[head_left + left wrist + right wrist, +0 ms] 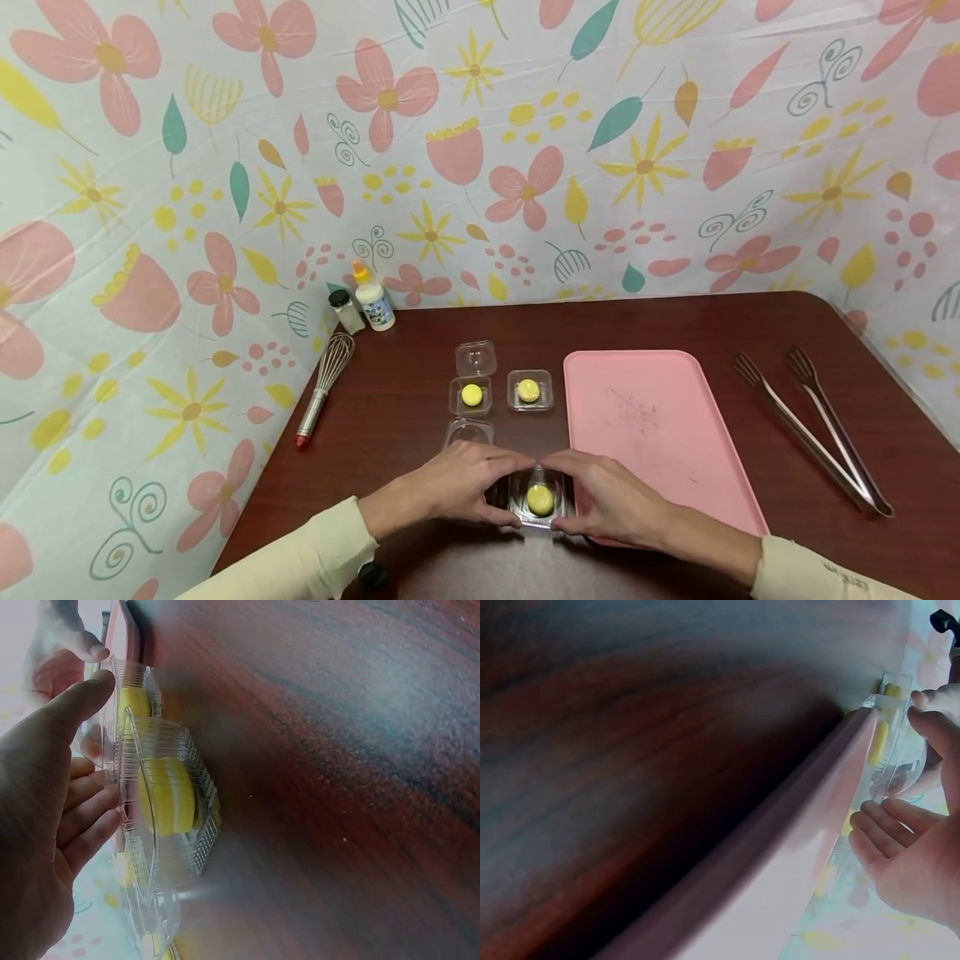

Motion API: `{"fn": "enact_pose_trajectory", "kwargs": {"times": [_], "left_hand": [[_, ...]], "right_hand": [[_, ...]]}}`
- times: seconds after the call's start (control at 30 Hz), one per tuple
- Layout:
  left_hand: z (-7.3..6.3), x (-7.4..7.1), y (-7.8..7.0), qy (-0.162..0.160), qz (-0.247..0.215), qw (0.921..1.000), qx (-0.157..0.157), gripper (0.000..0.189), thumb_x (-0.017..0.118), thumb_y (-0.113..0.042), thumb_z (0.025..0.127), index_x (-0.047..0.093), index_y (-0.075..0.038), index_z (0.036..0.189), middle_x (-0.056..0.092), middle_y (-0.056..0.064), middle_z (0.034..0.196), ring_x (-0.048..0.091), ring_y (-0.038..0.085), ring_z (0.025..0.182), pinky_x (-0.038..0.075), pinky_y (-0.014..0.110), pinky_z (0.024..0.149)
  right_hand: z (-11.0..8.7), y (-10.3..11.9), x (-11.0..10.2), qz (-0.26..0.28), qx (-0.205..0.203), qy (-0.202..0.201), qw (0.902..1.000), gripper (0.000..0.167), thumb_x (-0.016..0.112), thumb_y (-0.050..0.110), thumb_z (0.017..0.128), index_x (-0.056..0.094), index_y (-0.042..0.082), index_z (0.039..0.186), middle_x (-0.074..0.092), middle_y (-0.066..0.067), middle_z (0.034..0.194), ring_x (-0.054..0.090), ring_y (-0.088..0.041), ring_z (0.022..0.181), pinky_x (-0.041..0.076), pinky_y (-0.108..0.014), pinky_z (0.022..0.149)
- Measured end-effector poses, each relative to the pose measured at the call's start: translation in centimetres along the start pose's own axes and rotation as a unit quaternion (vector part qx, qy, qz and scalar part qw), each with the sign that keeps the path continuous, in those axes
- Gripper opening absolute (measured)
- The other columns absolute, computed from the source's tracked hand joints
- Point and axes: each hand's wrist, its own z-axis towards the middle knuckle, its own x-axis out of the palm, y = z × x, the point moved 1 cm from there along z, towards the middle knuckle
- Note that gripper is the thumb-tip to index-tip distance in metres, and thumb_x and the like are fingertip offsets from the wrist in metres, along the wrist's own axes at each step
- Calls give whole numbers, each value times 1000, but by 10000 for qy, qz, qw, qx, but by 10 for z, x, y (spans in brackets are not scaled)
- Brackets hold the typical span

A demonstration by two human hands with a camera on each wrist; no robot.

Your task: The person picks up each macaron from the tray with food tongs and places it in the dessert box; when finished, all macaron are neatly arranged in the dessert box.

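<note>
Between my two hands in the head view stands a clear plastic box (534, 522) with a yellow macaron (540, 500) inside. My left hand (468, 482) holds its left side, thumb at the near corner and fingertips at the far one. Opposite, my right hand (611, 493) holds the right side in the same way. Whether the lid is fastened I cannot tell. The left wrist view shows another clear box (191, 847) close to the left hand, holding a macaron (169, 796); in the head view a raised clear lid (468, 432) shows behind that hand.
Farther back are an open clear box (455, 408) and another clear box (529, 406), each with a macaron. A pink tray (637, 417) lies right, partly under my right hand, with tongs (832, 446) beyond. A whisk (324, 387), glue bottle (375, 304) and jar (347, 313) are left.
</note>
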Motion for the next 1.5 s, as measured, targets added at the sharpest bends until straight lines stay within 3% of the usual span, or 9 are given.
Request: {"fn": "enact_pose_trajectory", "kwargs": {"times": [0.37,0.47,0.6,0.83,1.13,1.2,1.33,1.43,1.5], "left_hand": [[-2,0,-3,-193,79,9996,164,81,84,-63,84,64,-16,147,68,-3,142,68,10,122,55,24,98],[-2,0,-5,-212,0,9997,150,82,86,-62,82,65,-15,145,68,-3,142,68,10,122,55,24,98],[-1,0,-6,-165,-121,9998,62,81,87,-61,81,66,-15,144,69,-3,141,68,9,122,55,23,98],[0,3,-2,-59,-236,9997,-65,80,86,-61,81,66,-17,145,69,-5,140,69,7,119,56,22,96],[3,0,-2,130,-63,9998,-149,80,85,-63,82,66,-16,145,69,-5,141,68,8,121,56,24,97],[4,-1,-2,148,-1,9998,-144,82,84,-64,82,66,-16,146,69,-4,141,68,8,122,56,25,98],[4,-2,-2,168,145,9997,-134,84,83,-65,83,63,-15,148,68,-2,141,67,9,123,56,26,97],[3,-4,-2,171,235,9995,-147,88,82,-65,84,60,-13,151,67,0,143,66,10,125,56,28,99],[3,-7,-1,153,252,9994,-155,88,82,-65,85,59,-12,152,66,1,144,65,11,126,55,29,101]], "right_hand": [[-1,5,-1,26,33,87,10000,71,98,21,74,67,-1,134,73,-9,129,71,-22,113,59,-43,98],[-1,6,-1,210,160,158,9995,71,98,18,73,67,-1,135,72,-10,129,71,-7,87,61,-40,94],[1,6,0,421,295,227,9984,70,99,15,73,68,-1,133,73,-11,126,51,11,59,61,-32,84],[4,4,1,827,463,376,9948,67,98,10,74,68,-2,132,75,-15,121,52,11,57,54,-16,62],[7,1,0,673,390,387,9962,69,99,11,72,68,-3,133,74,-16,125,51,11,57,57,-22,70],[7,1,-1,651,397,427,9962,70,98,12,73,67,-2,134,73,-15,126,53,9,60,59,-26,75],[8,1,-5,552,392,479,9966,72,98,17,75,66,0,137,71,-10,131,70,-7,94,59,-39,95],[10,0,-7,472,337,483,9972,73,98,22,77,65,1,138,70,-8,134,67,-21,120,56,-45,103],[12,-1,-9,449,315,467,9974,73,97,25,79,64,-1,139,70,-9,135,67,-25,123,55,-47,103]]}}
